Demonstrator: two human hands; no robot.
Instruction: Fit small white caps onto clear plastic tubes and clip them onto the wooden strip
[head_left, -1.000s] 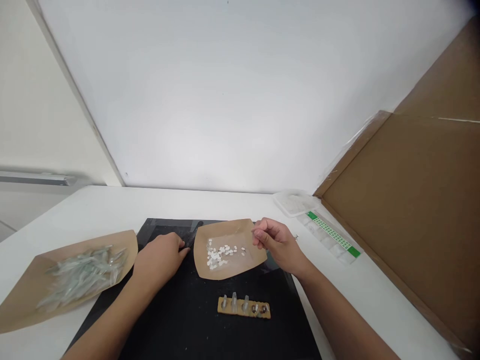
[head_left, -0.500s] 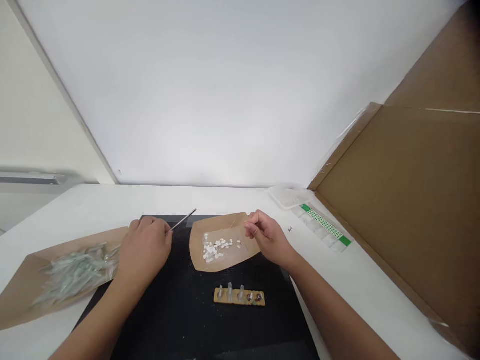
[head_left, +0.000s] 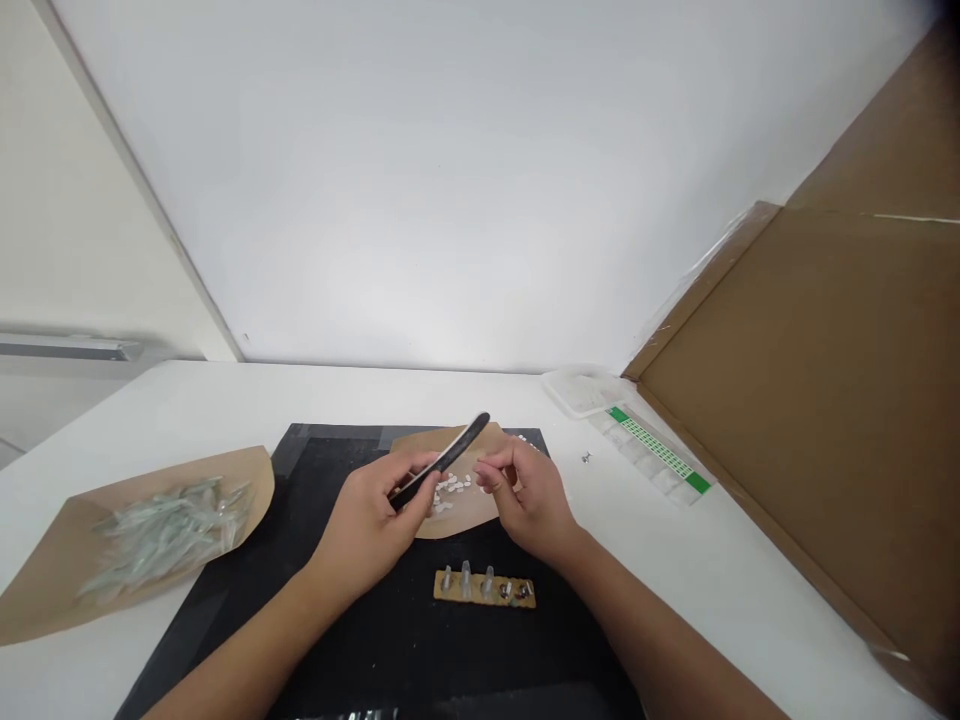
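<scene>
Centrally, tray (head_left: 459, 520) holds white pieces (head_left: 452, 486) (left hand (head_left: 371, 520): file (head_left: 450, 458)).

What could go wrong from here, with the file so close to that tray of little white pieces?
The file in the left hand is raised over the paper tray; a sweep might scatter the white pieces. The right hand has its fingers pinched close to the file and might get scraped. Either forearm could bump the peg block nearby.
</scene>
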